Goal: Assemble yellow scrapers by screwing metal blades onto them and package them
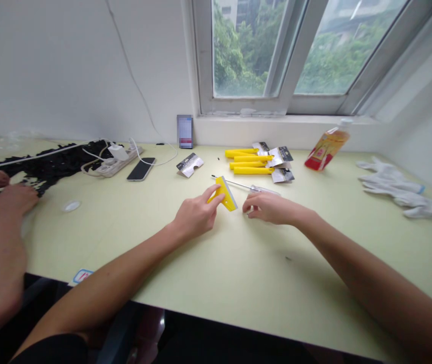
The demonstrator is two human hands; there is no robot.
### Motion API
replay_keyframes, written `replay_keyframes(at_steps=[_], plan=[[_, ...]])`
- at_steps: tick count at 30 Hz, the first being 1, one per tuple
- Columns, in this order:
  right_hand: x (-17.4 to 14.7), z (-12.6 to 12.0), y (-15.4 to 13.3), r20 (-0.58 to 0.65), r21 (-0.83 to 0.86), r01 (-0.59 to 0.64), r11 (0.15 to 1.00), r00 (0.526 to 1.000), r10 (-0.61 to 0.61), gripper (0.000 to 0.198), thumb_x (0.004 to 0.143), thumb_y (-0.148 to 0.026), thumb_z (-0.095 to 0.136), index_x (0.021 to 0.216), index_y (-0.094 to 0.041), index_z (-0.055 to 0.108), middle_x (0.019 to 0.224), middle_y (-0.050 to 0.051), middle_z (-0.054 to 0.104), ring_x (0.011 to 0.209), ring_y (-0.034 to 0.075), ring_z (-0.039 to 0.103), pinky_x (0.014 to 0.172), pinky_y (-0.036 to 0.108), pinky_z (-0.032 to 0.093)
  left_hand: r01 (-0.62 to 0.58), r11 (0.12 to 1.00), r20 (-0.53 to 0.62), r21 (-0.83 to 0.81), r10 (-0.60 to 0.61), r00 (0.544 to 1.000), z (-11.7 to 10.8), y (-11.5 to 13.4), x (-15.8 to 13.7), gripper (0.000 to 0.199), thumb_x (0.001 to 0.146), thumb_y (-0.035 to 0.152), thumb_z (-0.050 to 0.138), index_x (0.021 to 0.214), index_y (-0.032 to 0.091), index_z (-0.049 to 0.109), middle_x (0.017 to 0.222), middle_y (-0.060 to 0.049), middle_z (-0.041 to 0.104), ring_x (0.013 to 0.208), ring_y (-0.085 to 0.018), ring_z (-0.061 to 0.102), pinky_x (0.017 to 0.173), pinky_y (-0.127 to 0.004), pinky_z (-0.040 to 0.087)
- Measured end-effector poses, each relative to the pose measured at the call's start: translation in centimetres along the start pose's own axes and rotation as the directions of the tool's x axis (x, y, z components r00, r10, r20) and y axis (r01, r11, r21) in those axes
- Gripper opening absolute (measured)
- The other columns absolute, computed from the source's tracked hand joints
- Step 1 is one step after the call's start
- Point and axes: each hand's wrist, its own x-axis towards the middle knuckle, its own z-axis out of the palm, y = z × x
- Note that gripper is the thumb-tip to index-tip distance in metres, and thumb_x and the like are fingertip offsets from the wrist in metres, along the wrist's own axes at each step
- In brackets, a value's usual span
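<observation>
My left hand (197,215) grips a yellow scraper head (223,194) with a grey metal blade edge along its right side. Its handle, if any, is hidden by the fingers. To the right, my right hand (267,207) is closed, thumb and fingertips together low over the table. Something small and pale shows at those fingertips, too small to name. Just behind both hands lies a screwdriver (239,185), its clear handle partly covered by my right hand. Several yellow scraper handles (252,164) with card packaging (280,156) attached lie beyond it.
A tilted-looking bottle (326,146) and white gloves (394,187) are on the right. A torn card (189,165), black phone (141,169), upright phone (184,131), power strip (119,163) and round white disc (71,206) lie leftward. Another person's hands (7,197) work beside black pieces (60,164).
</observation>
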Motion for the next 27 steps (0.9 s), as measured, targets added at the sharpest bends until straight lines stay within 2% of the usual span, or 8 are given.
replay_keyframes(at_steps=[4, 7, 10, 14, 18, 23, 25, 27], plan=[[0.3, 0.8, 0.1, -0.006, -0.026, -0.040, 0.999, 0.999, 0.040, 0.017, 0.082, -0.018, 0.049, 0.079, -0.021, 0.066, 0.087, 0.006, 0.068, 0.080, 0.020, 0.059, 0.072, 0.032, 0.042, -0.022, 0.999, 0.013, 0.044, 0.021, 1.000, 0.1, 0.0, -0.1, 0.045, 0.082, 0.014, 0.051, 0.123, 0.029, 0.059, 0.145, -0.009, 0.047, 0.094, -0.024, 0.067, 0.065, -0.029, 0.051], [0.1, 0.6, 0.3, -0.010, -0.007, -0.096, 0.995, 0.995, 0.096, 0.014, 0.082, -0.019, 0.050, 0.077, -0.021, 0.063, 0.085, 0.006, 0.067, 0.077, 0.020, 0.058, 0.069, 0.032, 0.041, -0.019, 1.000, 0.008, 0.001, 0.019, 1.000, 0.3, 0.0, -0.1, 0.044, 0.081, 0.013, 0.052, 0.121, 0.029, 0.060, 0.142, -0.009, 0.049, 0.092, -0.024, 0.067, 0.064, -0.028, 0.052], [-0.1, -0.1, -0.3, -0.094, 0.069, -0.103, 0.992, 0.990, 0.109, 0.012, 0.085, -0.024, 0.050, 0.083, -0.020, 0.062, 0.086, 0.006, 0.067, 0.077, 0.019, 0.057, 0.068, 0.030, 0.041, -0.029, 0.999, -0.009, -0.025, 0.029, 1.000, 0.5, 0.1, -0.1, 0.042, 0.081, 0.012, 0.052, 0.119, 0.029, 0.062, 0.142, -0.010, 0.050, 0.091, -0.024, 0.068, 0.064, -0.028, 0.052], [0.0, -0.2, -2.3, -0.290, 0.120, -0.034, 0.992, 0.955, 0.068, 0.013, 0.090, -0.027, 0.051, 0.087, -0.020, 0.061, 0.085, 0.004, 0.064, 0.078, 0.017, 0.057, 0.070, 0.029, 0.041, -0.110, 0.976, 0.029, 0.186, 0.107, 0.994, 0.8, 0.5, -0.2, 0.039, 0.086, 0.013, 0.048, 0.120, 0.026, 0.061, 0.143, -0.012, 0.050, 0.085, -0.021, 0.069, 0.062, -0.028, 0.053], [0.4, 0.7, -3.9, -0.365, 0.050, -0.004, 0.999, 0.931, 0.023, 0.010, 0.088, -0.022, 0.054, 0.081, -0.020, 0.061, 0.082, 0.004, 0.062, 0.080, 0.018, 0.055, 0.073, 0.030, 0.039, -0.210, 0.917, 0.059, 0.340, 0.202, 0.978, 0.9, 1.0, -0.3, 0.037, 0.088, 0.013, 0.045, 0.122, 0.022, 0.058, 0.141, -0.014, 0.050, 0.082, -0.021, 0.069, 0.059, -0.029, 0.055], [0.8, 1.5, -4.0, -0.423, 0.062, 0.019, 0.998, 0.906, 0.009, 0.009, 0.086, -0.023, 0.057, 0.078, -0.021, 0.059, 0.077, 0.002, 0.057, 0.078, 0.017, 0.052, 0.074, 0.032, 0.039, -0.233, 0.928, 0.009, 0.291, 0.241, 0.970, 1.2, 1.1, -0.5, 0.025, 0.093, 0.015, 0.042, 0.112, 0.018, 0.058, 0.141, -0.014, 0.051, 0.087, -0.020, 0.069, 0.063, -0.030, 0.057], [1.0, 1.6, -3.7, -0.455, 0.124, -0.005, 0.992, 0.888, 0.061, 0.007, 0.082, -0.025, 0.061, 0.086, -0.021, 0.057, 0.082, 0.002, 0.056, 0.080, 0.018, 0.052, 0.074, 0.033, 0.040, -0.226, 0.940, -0.012, 0.256, 0.236, 0.972, 1.4, 1.0, -0.5, 0.022, 0.093, 0.015, 0.042, 0.111, 0.017, 0.056, 0.142, -0.013, 0.051, 0.090, -0.021, 0.069, 0.063, -0.030, 0.057], [1.2, 1.8, -3.4, -0.467, 0.253, -0.052, 0.966, 0.868, 0.168, 0.022, 0.076, -0.026, 0.066, 0.093, -0.021, 0.053, 0.088, 0.003, 0.055, 0.083, 0.019, 0.052, 0.074, 0.033, 0.043, -0.219, 0.949, -0.030, 0.226, 0.232, 0.972, 1.5, 0.8, -0.4, 0.021, 0.092, 0.014, 0.043, 0.111, 0.017, 0.054, 0.142, -0.012, 0.050, 0.092, -0.021, 0.069, 0.064, -0.030, 0.057]])
